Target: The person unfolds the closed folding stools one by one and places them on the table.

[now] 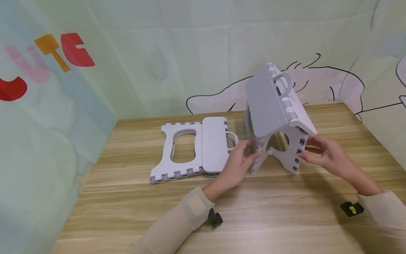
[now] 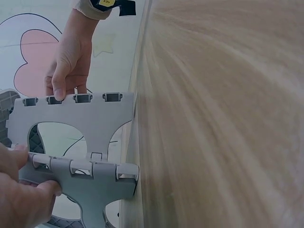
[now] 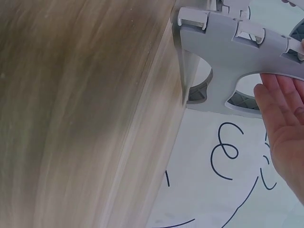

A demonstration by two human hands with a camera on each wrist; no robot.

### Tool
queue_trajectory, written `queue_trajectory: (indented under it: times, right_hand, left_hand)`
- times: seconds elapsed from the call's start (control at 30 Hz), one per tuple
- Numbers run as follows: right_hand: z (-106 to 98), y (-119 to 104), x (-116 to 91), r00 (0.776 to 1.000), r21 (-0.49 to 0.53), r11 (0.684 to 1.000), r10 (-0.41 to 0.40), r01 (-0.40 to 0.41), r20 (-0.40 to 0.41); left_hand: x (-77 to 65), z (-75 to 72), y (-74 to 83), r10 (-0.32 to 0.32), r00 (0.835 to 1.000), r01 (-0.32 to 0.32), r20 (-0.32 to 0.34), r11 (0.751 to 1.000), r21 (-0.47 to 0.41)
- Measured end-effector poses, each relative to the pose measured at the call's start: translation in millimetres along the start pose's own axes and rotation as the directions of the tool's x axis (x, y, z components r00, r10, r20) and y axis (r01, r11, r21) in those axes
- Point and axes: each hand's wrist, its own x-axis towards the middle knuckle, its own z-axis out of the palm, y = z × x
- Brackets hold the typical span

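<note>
A grey-and-white folding stool (image 1: 264, 102) stands partly unfolded on the wooden table, its two top halves peaked like a roof and a loop handle at the ridge. My left hand (image 1: 236, 164) pinches the near edge of its left leg panel between thumb and fingers. On the opposite side, my right hand (image 1: 333, 157) holds the right leg panel by its notched edge. The right thumb lies on that edge in the left wrist view, while the right fingers (image 3: 280, 102) reach behind the panel in the right wrist view.
A second folding stool (image 1: 215, 144) lies flat to the left, its loop handle near my left wrist. The wooden table (image 1: 253, 215) meets a printed cloth backdrop (image 1: 196, 53) behind and at the sides. Dark wrist-worn devices show at both cuffs.
</note>
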Motion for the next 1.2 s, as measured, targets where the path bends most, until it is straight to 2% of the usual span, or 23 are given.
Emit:
queue_trajectory:
  times: [0.77, 1.2]
  right_hand:
    - [-9, 5, -5, 1.000, -0.002, 1.000, -0.010, 0.010, -0.010]
    - [-13, 6, -9, 0.999, -0.013, 0.999, 0.044, -0.044, -0.015]
  left_hand:
    - [1.2, 0.8, -0.1, -0.016, 1.000, 0.016, 0.007, 1.000, -0.002]
    - [1.7, 1.8, 0.9, -0.021, 1.000, 0.021, 0.009, 0.999, -0.037]
